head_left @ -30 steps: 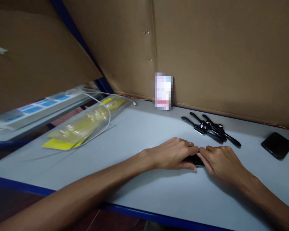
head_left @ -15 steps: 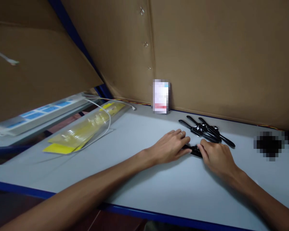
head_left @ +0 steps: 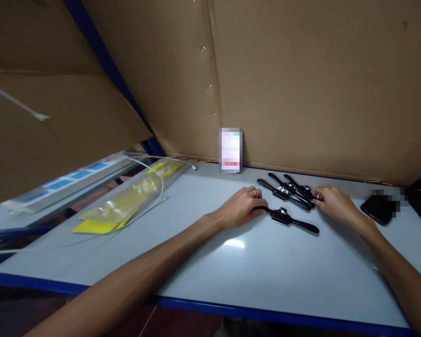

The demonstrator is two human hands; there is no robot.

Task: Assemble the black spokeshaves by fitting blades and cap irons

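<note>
Front tool: a slim black two-handled tool with a shiny metal middle (head_left: 282,216) lies slantwise on the pale grey tabletop (head_left: 249,276), right of the frame's centre.
Left hand: the left hand (head_left: 243,206), ringed, grasps the tip of that tool's left handle; the right handle lies free.
Pile: three similar glossy black tools (head_left: 288,188) overlap just behind it, handles crossing.
Right hand: the right hand (head_left: 337,203) bends its fingers over the right end of the pile, hiding a handle there; whether it grips or merely touches, I cannot tell.
Handling: a light hold on the handle, away from the shiny middle, seems safest, as that part may be sharp.
Crossed handles: drawing one slowly along its own length should avoid dragging its neighbours.
Right margin: a flat black phone (head_left: 377,208) lies near the right wrist, so the forearm needs care sideways.
</note>
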